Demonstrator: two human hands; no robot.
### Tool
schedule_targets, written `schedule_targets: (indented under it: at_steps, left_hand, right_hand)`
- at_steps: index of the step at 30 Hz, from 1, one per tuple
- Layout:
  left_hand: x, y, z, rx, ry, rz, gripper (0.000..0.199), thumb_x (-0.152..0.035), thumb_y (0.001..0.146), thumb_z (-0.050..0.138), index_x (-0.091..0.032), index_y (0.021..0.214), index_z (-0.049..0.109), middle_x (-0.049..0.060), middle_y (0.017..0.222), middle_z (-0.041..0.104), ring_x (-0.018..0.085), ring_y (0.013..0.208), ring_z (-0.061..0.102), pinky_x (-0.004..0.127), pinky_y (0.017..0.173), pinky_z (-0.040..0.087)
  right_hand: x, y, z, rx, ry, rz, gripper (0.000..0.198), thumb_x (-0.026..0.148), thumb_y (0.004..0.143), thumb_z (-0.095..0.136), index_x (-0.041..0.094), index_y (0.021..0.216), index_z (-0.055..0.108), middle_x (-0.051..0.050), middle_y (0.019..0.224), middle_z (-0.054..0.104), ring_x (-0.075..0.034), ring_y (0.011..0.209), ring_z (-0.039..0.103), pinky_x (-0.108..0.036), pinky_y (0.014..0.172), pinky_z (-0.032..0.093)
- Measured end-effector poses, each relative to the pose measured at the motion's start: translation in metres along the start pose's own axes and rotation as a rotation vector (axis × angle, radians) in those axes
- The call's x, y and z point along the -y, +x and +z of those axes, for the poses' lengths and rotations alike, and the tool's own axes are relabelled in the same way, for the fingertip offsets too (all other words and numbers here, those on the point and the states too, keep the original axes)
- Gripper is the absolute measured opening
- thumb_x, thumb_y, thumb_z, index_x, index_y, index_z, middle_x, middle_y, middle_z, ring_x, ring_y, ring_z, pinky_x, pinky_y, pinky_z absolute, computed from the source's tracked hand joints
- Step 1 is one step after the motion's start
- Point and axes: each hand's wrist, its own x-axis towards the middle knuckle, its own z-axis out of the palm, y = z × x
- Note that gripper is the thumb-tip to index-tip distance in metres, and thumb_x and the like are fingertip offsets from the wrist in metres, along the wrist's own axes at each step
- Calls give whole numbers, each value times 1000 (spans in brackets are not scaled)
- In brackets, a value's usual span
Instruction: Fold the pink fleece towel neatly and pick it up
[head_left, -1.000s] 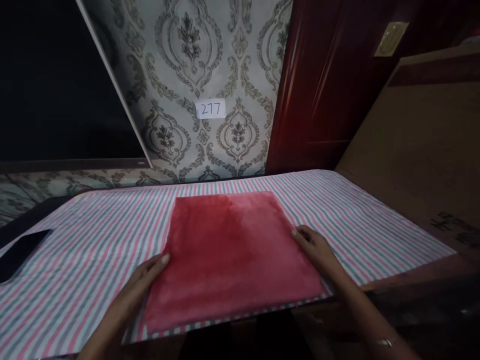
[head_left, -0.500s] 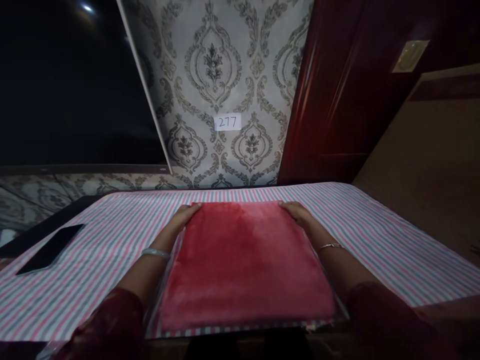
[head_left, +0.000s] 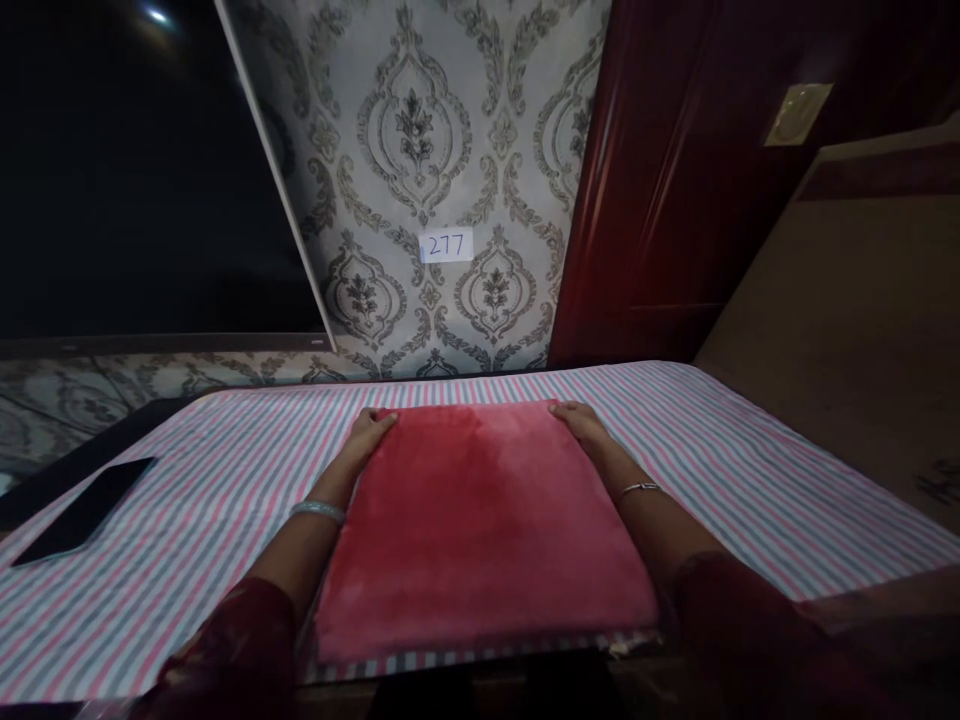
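A flat, squarish red plush cloth (head_left: 487,530) lies in front of me, dark red on its left half and paler pink on its right and along the near edge. My left hand (head_left: 371,432) grips its far left corner, thumb on top and the other fingers mostly hidden at the side and below. At the far right corner, my right hand (head_left: 581,425) holds the cloth in the same way. Whether the cloth is folded or a single thick piece, I cannot tell. Beneath it is a table with a pink, grey and white striped tablecloth (head_left: 247,470).
A dark phone (head_left: 86,510) lies on the left of the table. Behind the table stand a patterned wall with a paper label reading 277 (head_left: 446,245), a large black screen (head_left: 142,190) and a dark red door frame (head_left: 592,210). A brown panel (head_left: 847,300) rises on the right.
Both hands keep their hold on the far corners, and the cloth stays nearly in place. Clear plastic along its sides shows less now. The view has shifted slightly.
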Motion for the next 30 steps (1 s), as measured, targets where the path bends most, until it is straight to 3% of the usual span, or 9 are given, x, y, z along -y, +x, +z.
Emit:
schedule_targets:
  at_steps: [6,12,16,19,21,23,26,28,30]
  left_hand:
    - [-10,-7,-1,103,-69,-47,42,-40,58,81,-18,85,57,3,73,63,19,68,61,29,63,47]
    - [-20,-9,-2,109,-28,-79,44,-40,47,85,-18,69,53,-1,56,56,17,54,53,28,52,39]
    - [-30,-23,-9,46,-129,99,44,-40,51,82,-20,73,49,-5,63,53,12,60,50,23,56,39]
    - [-35,-52,-35,202,-398,254,43,-39,55,81,-20,80,51,-4,71,57,12,65,55,22,62,45]
    - [-31,-78,-58,276,-467,240,43,-35,55,83,-20,82,53,-4,68,57,11,61,55,21,59,45]
    - [-20,-108,-80,377,-401,257,47,-34,54,85,-21,90,59,-1,72,62,13,62,58,22,56,45]
    - [2,-145,-98,513,-221,307,39,-54,65,76,-24,89,67,6,72,67,24,72,65,34,63,53]
    - [11,-161,-100,535,-135,322,37,-58,68,72,-26,86,70,7,68,67,27,75,67,40,67,54]
    - [11,-165,-98,525,-103,321,34,-56,70,72,-26,86,71,7,67,67,26,73,67,40,66,55]
  right_hand:
    - [16,-9,-1,-30,123,108,33,22,70,70,17,101,61,-2,75,69,-16,67,64,-26,62,51]
    - [39,-25,1,71,176,103,9,15,65,66,17,72,60,-1,62,65,-15,60,59,-25,59,48]
    - [49,-43,-5,60,235,-5,14,20,64,67,19,73,57,1,66,64,-13,64,58,-23,64,47]
    - [43,-75,-29,133,279,-182,25,34,63,73,20,78,57,-1,76,66,-17,72,60,-26,69,48]
    - [35,-104,-56,207,232,-249,31,42,63,76,20,80,59,-2,78,66,-18,76,61,-28,71,48]
    - [28,-134,-85,326,107,-239,36,47,64,77,20,85,65,-3,82,67,-20,78,62,-30,71,50]
    - [29,-170,-119,667,-107,-170,43,56,71,73,21,94,72,-9,96,71,-27,93,66,-39,84,52]
    - [39,-183,-127,661,-165,-181,42,59,78,65,21,96,73,-10,97,72,-27,94,67,-41,87,52]
    - [51,-187,-118,478,-211,-285,37,56,84,61,23,97,72,-10,97,72,-26,93,68,-39,85,54]
